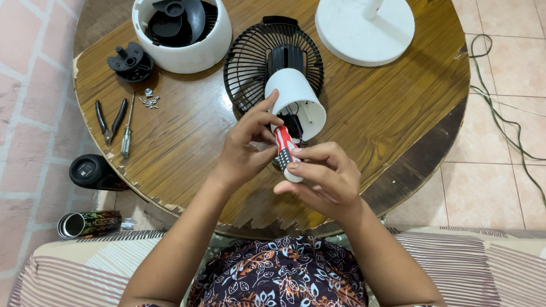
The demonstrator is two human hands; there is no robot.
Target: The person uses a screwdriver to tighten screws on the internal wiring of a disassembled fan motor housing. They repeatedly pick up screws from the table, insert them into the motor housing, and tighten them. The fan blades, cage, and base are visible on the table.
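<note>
Gripping the red-and-white screwdriver (284, 149) by the butt of its handle, your right hand (321, 184) is closed around it, fingers curled over the white end cap, with the shaft angled up and away into the open mouth of the white motor housing (294, 98). Keep the driver in line with the screw; the tip itself is hidden inside the housing, so you are working by feel, and a tilted shaft is likely to slip out of the screw head. Press along the axis before you turn.

Your left hand (245, 149) is closed lightly on the upper handle and the rim of the housing, fingertips steadying both. Let it brace the housing firmly, since it sits tipped up against the black fan grille (271, 63) just beyond your hands and could roll on the worktop (374, 115). Dark wires show in the housing mouth beside the shaft; keep the blade clear of them.

Further out to the left of your left hand lie a few loose screws (150, 100), a slim screwdriver (127, 133) and pliers (110, 121); beyond them sit a black hub part (130, 61) and a white round casing (183, 27). Up and to the right of your right hand stands the white fan base (365, 24). Put any freed screw with the others.
</note>
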